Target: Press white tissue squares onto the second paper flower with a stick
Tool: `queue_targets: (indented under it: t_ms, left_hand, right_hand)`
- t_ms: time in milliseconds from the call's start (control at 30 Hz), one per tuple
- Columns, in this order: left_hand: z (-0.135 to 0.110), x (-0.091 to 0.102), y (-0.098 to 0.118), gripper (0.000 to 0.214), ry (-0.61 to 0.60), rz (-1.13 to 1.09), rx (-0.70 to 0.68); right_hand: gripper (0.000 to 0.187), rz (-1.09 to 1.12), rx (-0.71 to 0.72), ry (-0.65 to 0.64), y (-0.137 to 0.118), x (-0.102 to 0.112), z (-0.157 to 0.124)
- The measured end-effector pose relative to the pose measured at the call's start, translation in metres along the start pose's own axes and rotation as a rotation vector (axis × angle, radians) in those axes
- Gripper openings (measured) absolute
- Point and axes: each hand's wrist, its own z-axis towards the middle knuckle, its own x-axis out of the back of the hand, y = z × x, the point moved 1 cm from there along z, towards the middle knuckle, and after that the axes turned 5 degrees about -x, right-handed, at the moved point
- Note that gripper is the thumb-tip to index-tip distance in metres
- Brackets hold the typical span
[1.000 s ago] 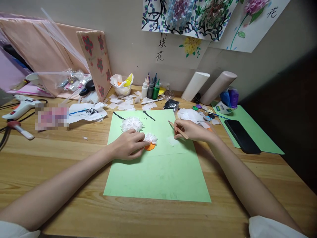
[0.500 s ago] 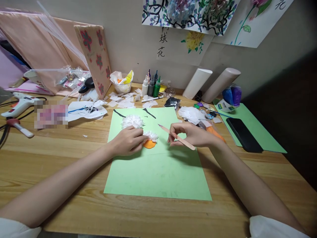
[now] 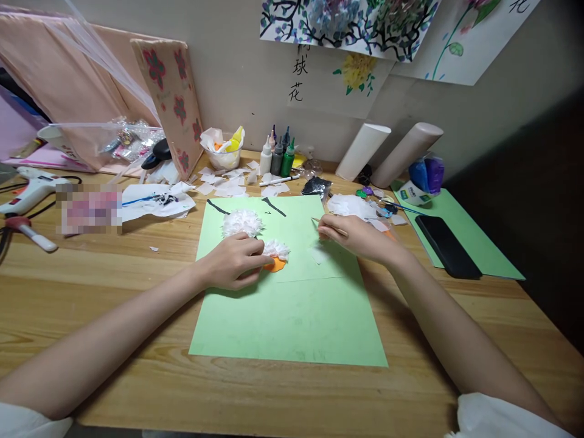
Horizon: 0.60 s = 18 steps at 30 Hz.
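A sheet of green paper (image 3: pixel 292 322) lies on the wooden table. On it sit a fluffy white paper pompom (image 3: pixel 241 224) and a smaller white fringe of paper (image 3: pixel 276 248) on an orange piece (image 3: pixel 276 264). My left hand (image 3: pixel 235 258) rests over the sheet, its index finger stretched onto the orange piece and the other fingers loosely bent. In my right hand (image 3: pixel 344 234) a light wooden pencil (image 3: pixel 336 229) is pinched, its tip pointing left above the paper. A small white paper square (image 3: pixel 319 254) lies on the green sheet below that hand.
White paper scraps (image 3: pixel 225 182) and small paint bottles (image 3: pixel 277 157) stand along the back. A tub (image 3: pixel 223 159) holds yellow and orange bits. To the right are a black phone (image 3: pixel 449 246) and white paper pieces (image 3: pixel 351 207); a glue gun (image 3: pixel 34 185) lies left.
My right hand has moved up slightly and turned the pencil. A small white square now shows on the green sheet beneath it. My left index finger has straightened over the orange piece.
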Motion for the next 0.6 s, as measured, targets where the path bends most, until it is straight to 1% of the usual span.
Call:
queue_targets:
  t_ms: [100, 200, 333, 400, 500, 533, 600]
  left_hand:
    - [0.0, 0.001, 0.0, 0.025, 0.006, 0.018, 0.009]
    - [0.001, 0.001, 0.0, 0.023, 0.012, 0.017, 0.026]
    - [0.001, 0.001, 0.0, 0.022, 0.046, 0.024, 0.051]
    - [0.001, 0.001, 0.0, 0.021, 0.056, 0.031, 0.057]
    - [0.001, 0.001, 0.0, 0.02, 0.054, 0.042, 0.069]
    - [0.001, 0.001, 0.0, 0.02, 0.052, 0.044, 0.071]
    - [0.001, 0.001, 0.0, 0.021, 0.047, 0.047, 0.071]
  right_hand:
    - [0.017, -0.062, -0.019, -0.011, -0.002, -0.003, -0.001]
    - [0.013, -0.089, 0.001, -0.047, -0.002, -0.007, 0.0]
    - [0.01, -0.096, 0.052, -0.055, -0.005, -0.007, -0.001]
    - [0.008, -0.026, 0.133, -0.078, -0.013, -0.007, -0.005]
    - [0.009, 0.183, 0.296, -0.108, -0.032, -0.009, -0.011]
    - [0.009, 0.256, 0.333, -0.105, -0.038, -0.012, -0.013]
    - [0.009, 0.369, 0.363, -0.052, -0.049, -0.021, -0.013]
